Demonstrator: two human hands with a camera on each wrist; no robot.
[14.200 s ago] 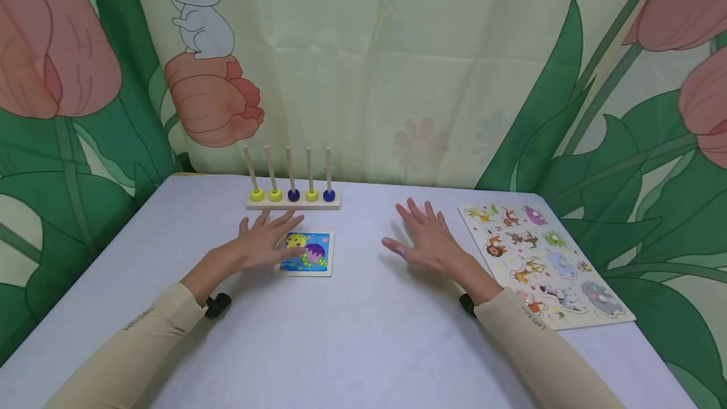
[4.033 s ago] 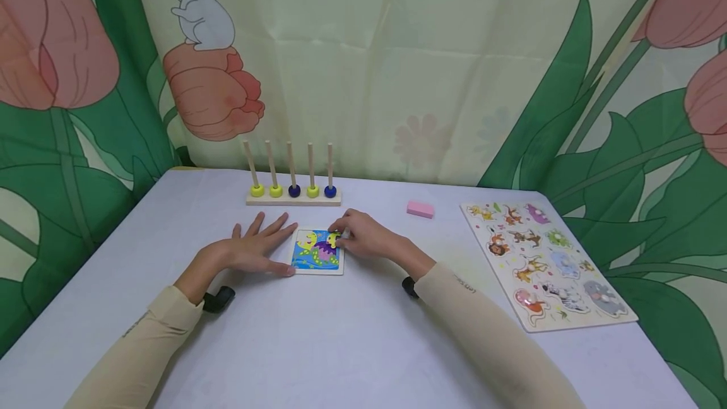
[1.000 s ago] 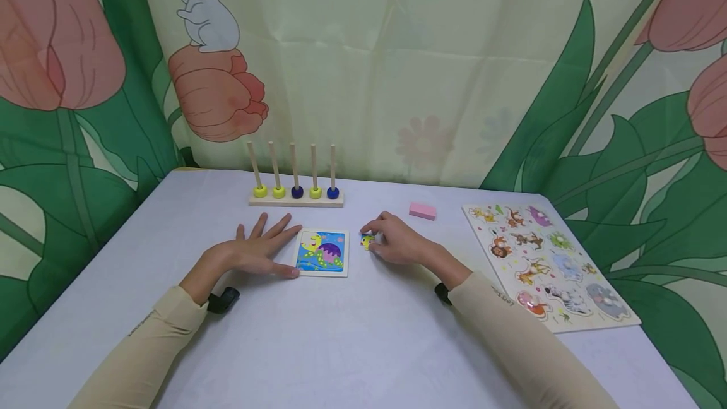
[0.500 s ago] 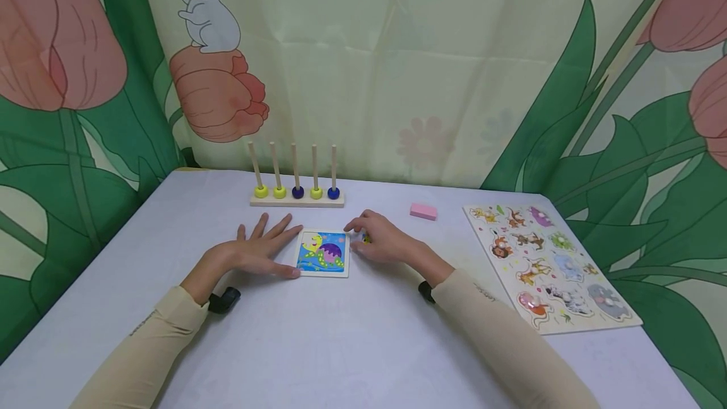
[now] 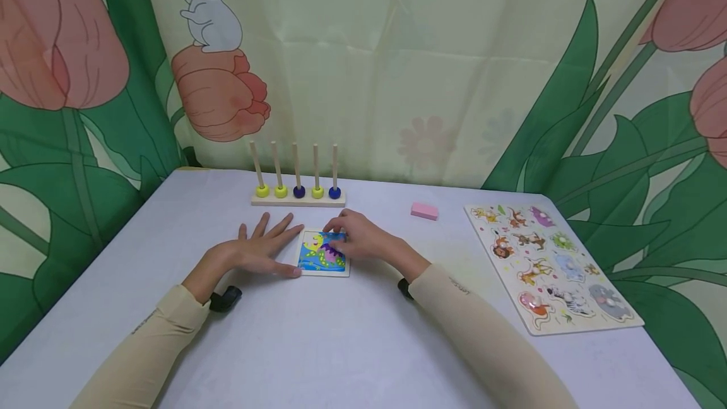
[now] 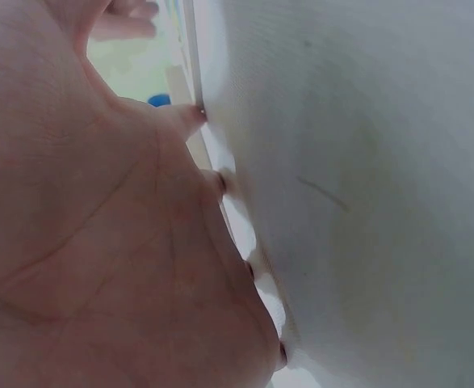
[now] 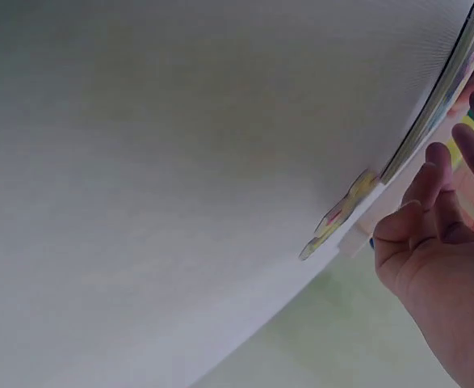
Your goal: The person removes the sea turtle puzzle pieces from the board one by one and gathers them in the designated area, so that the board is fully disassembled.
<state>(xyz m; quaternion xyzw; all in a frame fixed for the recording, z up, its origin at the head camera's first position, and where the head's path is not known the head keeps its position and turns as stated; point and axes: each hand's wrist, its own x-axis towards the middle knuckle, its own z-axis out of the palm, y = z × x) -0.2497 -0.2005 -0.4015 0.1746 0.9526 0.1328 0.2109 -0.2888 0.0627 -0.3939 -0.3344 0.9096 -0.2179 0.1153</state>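
Observation:
A small square jigsaw puzzle (image 5: 318, 262) in a pale frame, showing a yellow and purple turtle on blue, lies at mid-table. My left hand (image 5: 252, 254) rests spread on the table at its left, thumb at the lower left corner of the frame. From the right my right hand (image 5: 363, 238) reaches over the puzzle's upper right part, thumb and forefinger apart at the picture's surface. In the right wrist view a loose yellow puzzle piece (image 7: 341, 214) lies on the table just beside the frame. The hand hides that piece in the head view.
Behind the puzzle stands a wooden peg rack (image 5: 298, 202) with yellow and dark blue beads. A pink block (image 5: 424, 211) lies to the back right. Farther right is a large animal peg puzzle board (image 5: 548, 264). A printed curtain (image 5: 363, 68) hangs behind the white table (image 5: 318, 339).
My right hand has let go of the yellow piece on the table right of the puzzle and moved left over the picture. My left hand stays at the frame's left side.

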